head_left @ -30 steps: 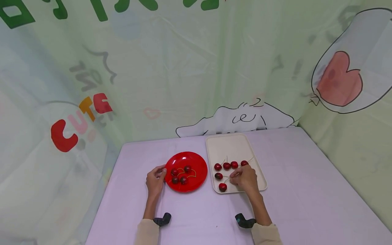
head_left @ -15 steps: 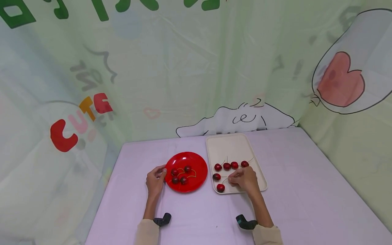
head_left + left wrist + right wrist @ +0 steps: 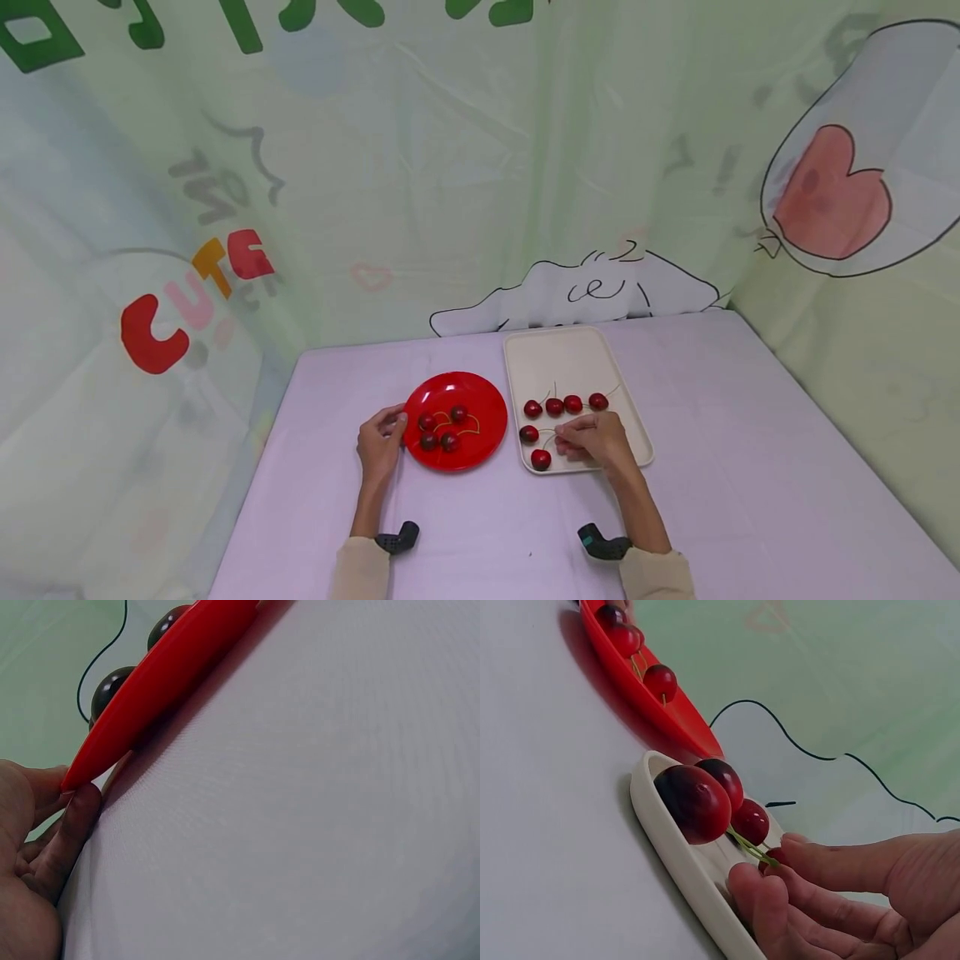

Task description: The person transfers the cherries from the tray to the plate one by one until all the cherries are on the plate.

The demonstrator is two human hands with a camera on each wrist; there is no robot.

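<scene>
My left hand (image 3: 381, 442) pinches the left rim of a red plate (image 3: 489, 417), thumb on one face and a finger under it in the left wrist view. Several dark red cherries (image 3: 450, 442) with stems lie on that plate. Over a cream rectangular tray (image 3: 558, 354), my right hand (image 3: 602, 442) pinches the joined green stems (image 3: 748, 846) of a pair of cherries between thumb and fingertips. One of the pair, a darker cherry (image 3: 528, 434), sits above the other, a red cherry (image 3: 541, 459), at the tray's near left corner.
A row of several cherries (image 3: 573, 404) crosses the middle of the tray, just beyond my right hand. Plate and tray stand side by side on a pale lilac tablecloth (image 3: 480, 533). A printed curtain (image 3: 450, 192) rises behind the table.
My right hand has shifted slightly left, and the pair of cherries has moved left with it toward the tray's edge. My left hand and the plate have stayed in place.
</scene>
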